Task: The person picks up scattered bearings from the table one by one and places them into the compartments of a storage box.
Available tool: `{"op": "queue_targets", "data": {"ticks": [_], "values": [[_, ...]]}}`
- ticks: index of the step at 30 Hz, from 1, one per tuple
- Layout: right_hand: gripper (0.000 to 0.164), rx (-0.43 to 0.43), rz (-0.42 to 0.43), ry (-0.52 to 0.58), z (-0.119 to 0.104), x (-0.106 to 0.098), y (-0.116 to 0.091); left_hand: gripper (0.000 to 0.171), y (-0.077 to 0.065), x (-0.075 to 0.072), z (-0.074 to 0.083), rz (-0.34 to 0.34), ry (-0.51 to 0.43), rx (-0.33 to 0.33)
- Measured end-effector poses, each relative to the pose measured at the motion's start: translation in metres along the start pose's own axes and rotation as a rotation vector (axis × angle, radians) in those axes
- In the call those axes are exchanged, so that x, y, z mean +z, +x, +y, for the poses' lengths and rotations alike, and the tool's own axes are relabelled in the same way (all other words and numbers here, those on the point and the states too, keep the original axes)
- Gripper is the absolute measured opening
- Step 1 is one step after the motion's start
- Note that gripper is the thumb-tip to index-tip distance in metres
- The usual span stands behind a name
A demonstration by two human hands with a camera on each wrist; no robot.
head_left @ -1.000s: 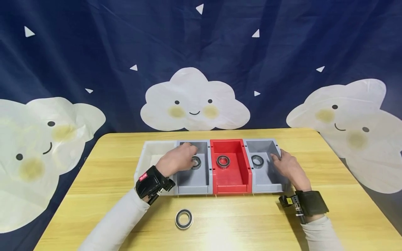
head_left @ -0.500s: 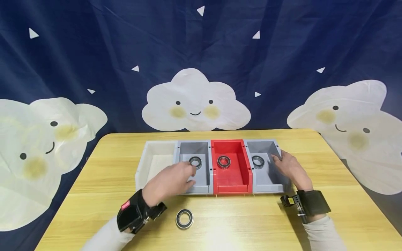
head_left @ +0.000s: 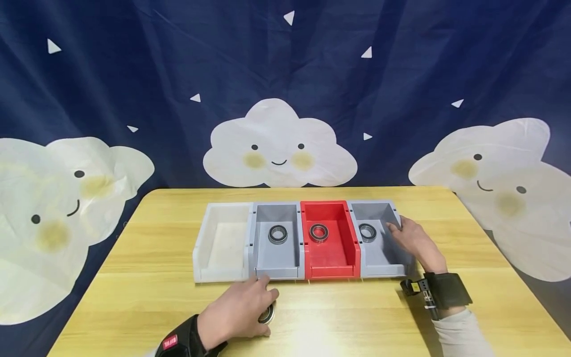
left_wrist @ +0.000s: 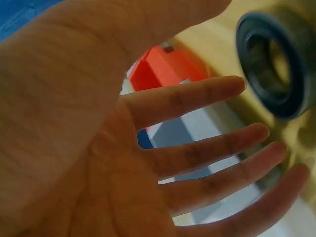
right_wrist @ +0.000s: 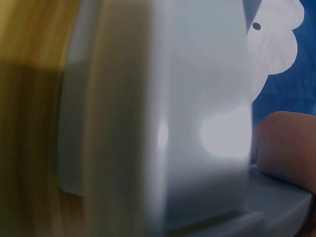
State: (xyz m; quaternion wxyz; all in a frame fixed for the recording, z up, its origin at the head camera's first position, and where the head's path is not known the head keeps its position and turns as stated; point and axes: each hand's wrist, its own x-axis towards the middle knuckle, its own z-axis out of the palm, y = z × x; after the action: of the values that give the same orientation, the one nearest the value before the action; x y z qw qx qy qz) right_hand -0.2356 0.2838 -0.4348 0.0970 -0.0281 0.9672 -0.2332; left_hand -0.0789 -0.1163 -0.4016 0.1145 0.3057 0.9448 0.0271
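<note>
Beside a black-sealed ball bearing (head_left: 267,315) on the table, my left hand (head_left: 241,308) is spread in front of the bins. In the left wrist view its fingers (left_wrist: 207,153) are straight and apart, with the bearing (left_wrist: 298,86) just past the fingertips. My right hand (head_left: 417,242) grips the outer wall of the right grey bin (head_left: 385,255), thumb inside and fingers outside. Only a digit (right_wrist: 289,148) of it shows beside the blurred bin wall (right_wrist: 207,89) in the right wrist view. One bearing (head_left: 368,240) lies in that bin.
Left of it in the joined row stand a red bin (head_left: 332,255) with a bearing (head_left: 318,240), another grey bin (head_left: 277,258) with a bearing (head_left: 278,242), and a white bin (head_left: 229,243). The wooden table (head_left: 348,317) meets a dark blue cloud-print curtain (head_left: 276,49).
My left hand has left the left grey bin, where a bearing now lies, and moved down toward me to the bearing on the table. The right hand keeps its grip on the bin wall.
</note>
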Motion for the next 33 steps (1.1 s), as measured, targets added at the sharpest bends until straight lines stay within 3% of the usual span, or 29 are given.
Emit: {"op": "queue_targets", "data": {"ticks": [8,15,24,33], "values": [[0.046,-0.021,0.029,0.0,0.0,0.004,0.003,0.037,-0.006,0.018,-0.005,0.064,-0.038,0.055],[0.043,-0.027,0.048,-0.014,0.0,0.003,0.005,0.03,-0.005,0.013,-0.011,0.069,-0.04,0.112],[0.043,-0.026,0.063,0.002,-0.001,0.004,0.005,0.026,-0.003,-0.026,-0.026,0.122,-0.105,0.089],[0.048,-0.01,0.044,-0.002,0.001,0.005,0.004,0.017,0.008,-0.069,-0.069,0.184,-0.112,0.062]]}}
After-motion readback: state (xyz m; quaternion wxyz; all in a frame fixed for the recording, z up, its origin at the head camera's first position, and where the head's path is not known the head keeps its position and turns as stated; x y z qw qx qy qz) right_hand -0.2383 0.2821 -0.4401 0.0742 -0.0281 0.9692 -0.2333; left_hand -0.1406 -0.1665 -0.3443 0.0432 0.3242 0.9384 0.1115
